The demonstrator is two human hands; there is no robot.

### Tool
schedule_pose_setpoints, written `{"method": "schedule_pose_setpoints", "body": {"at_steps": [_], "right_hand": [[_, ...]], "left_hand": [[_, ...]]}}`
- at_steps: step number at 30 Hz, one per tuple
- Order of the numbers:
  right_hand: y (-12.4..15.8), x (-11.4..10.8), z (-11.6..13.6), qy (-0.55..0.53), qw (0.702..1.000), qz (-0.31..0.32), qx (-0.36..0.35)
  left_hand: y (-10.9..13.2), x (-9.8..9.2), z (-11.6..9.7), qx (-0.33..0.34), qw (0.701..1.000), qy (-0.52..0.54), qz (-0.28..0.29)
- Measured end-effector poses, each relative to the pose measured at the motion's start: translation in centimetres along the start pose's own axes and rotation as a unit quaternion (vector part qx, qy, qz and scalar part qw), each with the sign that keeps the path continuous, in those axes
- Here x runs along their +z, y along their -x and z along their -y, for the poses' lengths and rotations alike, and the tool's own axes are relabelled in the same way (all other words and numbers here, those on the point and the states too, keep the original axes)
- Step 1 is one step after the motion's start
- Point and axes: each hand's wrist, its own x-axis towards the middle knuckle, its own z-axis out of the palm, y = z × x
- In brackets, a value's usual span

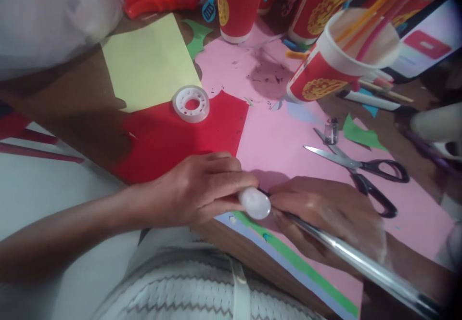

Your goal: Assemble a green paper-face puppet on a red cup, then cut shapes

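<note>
My left hand [212, 185] is closed around a small whitish, translucent piece with a rounded end [255, 203]; its exact kind is not clear. In my right hand [321, 209] is a clear-barrelled pen [346, 252], slanting down to the lower right. Its dark tip reaches the whitish piece; whether they touch I cannot tell. Under both hands lie pink paper [274, 147] and red paper [173, 151]. Beyond my right hand, scissors [355, 164] lie with their blades apart, beside a tiny clear container [331, 132]. A roll of clear tape [191, 103] rests on the red paper.
Yellow paper [151, 65] lies at the back left. Several red cups stand behind, one leaning cup [325, 70] holding straws. A lit screen [426, 45] is at the far right. Green scraps [361, 132] and a capped marker [371, 101] lie on the right.
</note>
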Motion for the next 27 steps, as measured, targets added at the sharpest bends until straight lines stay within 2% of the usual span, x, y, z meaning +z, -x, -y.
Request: {"method": "schedule_pose_setpoints", "body": {"at_steps": [3,13,19,27], "right_hand": [[0.5,0.1,0.4,0.018,1.000,-0.011,-0.007],[0.9,0.5,1.5,0.046,0.998,-0.017,-0.048],[1.2,0.5,1.7,0.066,0.993,0.014,-0.092],[0.5,1.3,2.6,0.111,0.984,-0.006,-0.141]], "left_hand": [[0.2,0.3,0.0,0.012,1.000,0.015,-0.023],[0.0,0.0,0.2,-0.023,0.998,0.047,0.027],[0.0,-0.1,-0.2,-0.025,0.997,0.070,0.023],[0.1,-0.2,-0.5,-0.020,0.999,0.046,0.016]]}}
